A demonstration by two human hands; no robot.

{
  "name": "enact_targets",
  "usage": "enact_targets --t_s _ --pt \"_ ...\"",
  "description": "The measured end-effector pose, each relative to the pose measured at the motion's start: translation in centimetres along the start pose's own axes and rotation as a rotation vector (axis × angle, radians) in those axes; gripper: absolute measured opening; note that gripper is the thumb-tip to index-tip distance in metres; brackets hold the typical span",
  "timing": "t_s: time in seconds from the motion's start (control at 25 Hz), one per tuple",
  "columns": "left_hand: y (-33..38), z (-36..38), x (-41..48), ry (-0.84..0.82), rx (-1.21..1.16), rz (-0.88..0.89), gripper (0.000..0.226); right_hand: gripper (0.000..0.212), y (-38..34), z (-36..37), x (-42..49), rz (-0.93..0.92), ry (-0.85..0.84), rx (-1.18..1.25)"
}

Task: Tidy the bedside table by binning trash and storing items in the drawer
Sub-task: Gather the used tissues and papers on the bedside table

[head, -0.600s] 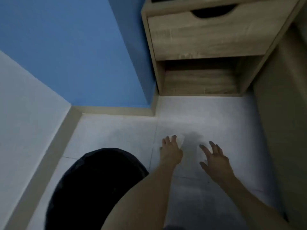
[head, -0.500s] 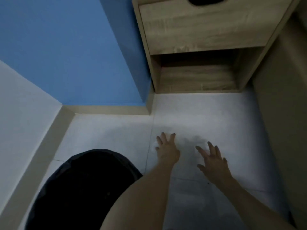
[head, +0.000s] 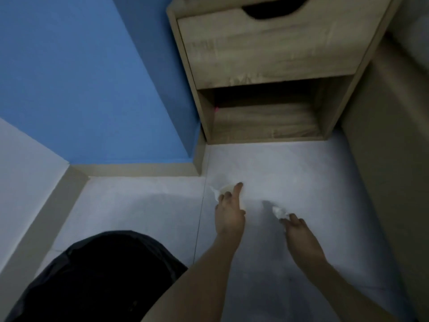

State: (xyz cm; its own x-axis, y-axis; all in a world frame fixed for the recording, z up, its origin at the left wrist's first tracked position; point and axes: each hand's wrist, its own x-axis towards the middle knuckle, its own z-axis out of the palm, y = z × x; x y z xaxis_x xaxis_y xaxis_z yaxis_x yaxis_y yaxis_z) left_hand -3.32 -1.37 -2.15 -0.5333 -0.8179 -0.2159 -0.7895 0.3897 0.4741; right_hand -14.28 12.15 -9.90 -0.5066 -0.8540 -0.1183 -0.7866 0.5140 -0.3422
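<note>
Hands at work on the pale floor [head: 290, 163] before the bedside table [head: 188, 66]: your left hand [head: 229, 214] wraps a pale wad [head: 224, 189] of paper, index finger laid straight across its top, the other fingers curled round it, a ragged white edge poking out on the side toward the blue wall [head: 81, 77]. Your right hand [head: 301, 235], apart from the left and nearer the floor's right edge, bunches its fingertips on a crumpled white tissue [head: 278, 211] and pinches its near end; whether the tissue touches the floor or hangs clear of it cannot be told from this view. Both scraps sit about midway across the floor, near each other yet not touching, and well short of the table. That table stands at the floor's far edge, pressed into the angle between the blue wall and a beige panel [head: 390, 182] that runs down the floor's right edge. Its drawer [head: 267, 49] shows a plain wood-grain front with a dark scooped handle cut into the top; an open shelf [head: 267, 122] lies beneath it, in shadow. A black-lined bin [head: 99, 280] fills the floor's near left corner, just beside your left forearm, its mouth dark and its contents impossible to make out. A beige skirting board [head: 139, 169] runs along the foot of the blue wall to a white wall [head: 23, 170] at the left.
</note>
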Motion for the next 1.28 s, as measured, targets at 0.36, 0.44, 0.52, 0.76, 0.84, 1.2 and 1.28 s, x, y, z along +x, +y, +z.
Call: enact_targets --t_s 0.36,0.44,0.52,0.76,0.84,1.2,1.28 --pt "17.0 -25.6 1.2 0.438 -0.130 0.323 0.050 0.023 -9.3 -31.4 8.9 -0.163 0.481 0.401" --pt "20.2 -30.8 0.6 0.516 -0.124 0.365 0.049 0.019 -11.2 -37.3 9.6 -0.222 0.597 0.315" --pt "22.8 -34.1 0.6 0.547 -0.080 0.395 0.047 0.019 -11.7 -41.3 10.7 -0.229 0.636 0.257" --pt "27.5 -35.7 4.7 0.478 0.029 0.387 0.048 0.023 -9.4 -45.5 16.0 -0.201 0.601 0.173" --pt "28.6 -34.7 6.3 0.434 0.033 0.372 0.050 0.024 -8.1 -46.0 17.8 -0.203 0.564 0.174" --pt "30.4 -34.4 13.8 0.498 0.086 0.373 0.045 0.040 -8.1 -49.0 25.5 -0.211 0.561 0.069" --pt "30.3 -34.3 15.1 0.504 0.116 0.387 0.046 0.045 -8.0 -49.6 26.7 -0.233 0.536 0.049"
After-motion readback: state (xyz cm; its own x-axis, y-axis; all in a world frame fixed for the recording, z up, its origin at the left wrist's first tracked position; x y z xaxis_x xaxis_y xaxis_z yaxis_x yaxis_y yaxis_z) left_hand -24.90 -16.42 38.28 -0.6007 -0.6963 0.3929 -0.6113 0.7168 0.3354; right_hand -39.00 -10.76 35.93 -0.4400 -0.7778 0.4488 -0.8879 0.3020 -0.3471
